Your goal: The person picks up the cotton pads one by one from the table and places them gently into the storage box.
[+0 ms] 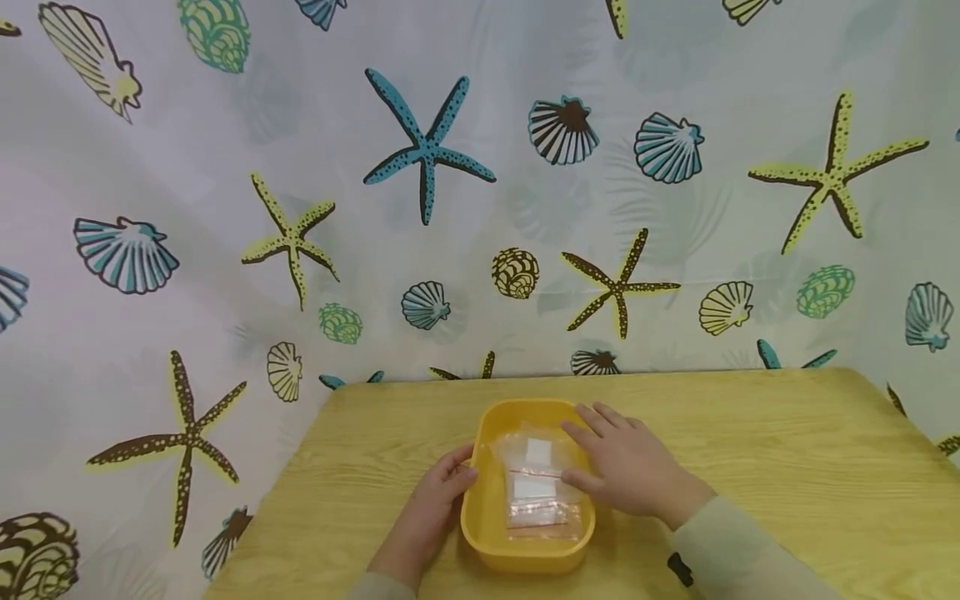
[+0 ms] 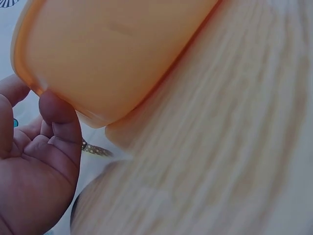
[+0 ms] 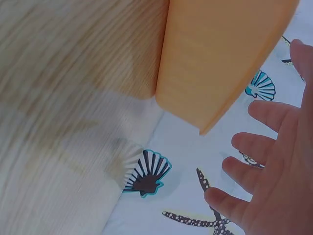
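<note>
A yellow plastic bin [image 1: 491, 537] stands on the wooden table, with several clear zip bags [image 1: 543, 512] lying inside it. White labels or slips show on the bags; what else they hold is too small to tell. My left hand [image 1: 431, 504] holds the bin's left side. In the left wrist view, the left thumb [image 2: 58, 112] presses the rim and the fingers pass behind the wall. Above the bin's right rim is my right hand [image 1: 633, 462], fingers spread. The right wrist view shows the right hand [image 3: 274, 161] apart from the bin's wall [image 3: 215, 54].
The wooden table [image 1: 750, 450] extends to both sides of the bin. A white curtain [image 1: 480, 208] printed with shells and starfish hangs behind and at both sides. Something small and black [image 1: 680, 569] shows beside the right sleeve.
</note>
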Available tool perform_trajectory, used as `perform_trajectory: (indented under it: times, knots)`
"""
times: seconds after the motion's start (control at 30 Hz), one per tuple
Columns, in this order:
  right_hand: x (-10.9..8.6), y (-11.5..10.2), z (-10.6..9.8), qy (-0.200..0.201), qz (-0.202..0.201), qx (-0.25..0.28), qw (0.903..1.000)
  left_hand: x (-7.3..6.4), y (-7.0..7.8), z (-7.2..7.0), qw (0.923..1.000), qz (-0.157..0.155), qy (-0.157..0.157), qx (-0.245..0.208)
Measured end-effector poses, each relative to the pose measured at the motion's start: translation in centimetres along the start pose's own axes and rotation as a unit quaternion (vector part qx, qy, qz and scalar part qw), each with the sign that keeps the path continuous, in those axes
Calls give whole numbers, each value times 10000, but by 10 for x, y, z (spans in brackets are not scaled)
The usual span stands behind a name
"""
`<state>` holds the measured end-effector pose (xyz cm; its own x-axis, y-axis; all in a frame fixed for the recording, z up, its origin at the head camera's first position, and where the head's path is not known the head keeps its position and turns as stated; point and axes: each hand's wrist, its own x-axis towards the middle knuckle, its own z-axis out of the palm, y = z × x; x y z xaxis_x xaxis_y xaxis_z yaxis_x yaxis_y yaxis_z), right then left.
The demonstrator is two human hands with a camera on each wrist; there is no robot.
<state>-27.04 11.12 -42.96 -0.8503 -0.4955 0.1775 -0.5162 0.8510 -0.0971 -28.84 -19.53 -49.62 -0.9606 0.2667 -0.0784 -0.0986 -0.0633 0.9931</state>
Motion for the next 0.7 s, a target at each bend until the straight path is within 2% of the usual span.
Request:
perform_trajectory:
  times: [0.33,0.6,0.7]
  knots:
    - [-21,26,-8,265,152,140,9994,-1,-1,-9,9990,23,22,-446]
    - [-45,49,-8,339,406,217,9984,-5,-4,-17,9978,-108,244,-600]
    - [-55,58,-10,397,474,158,9980,-5,-5,-19,9975,-204,431,-512]
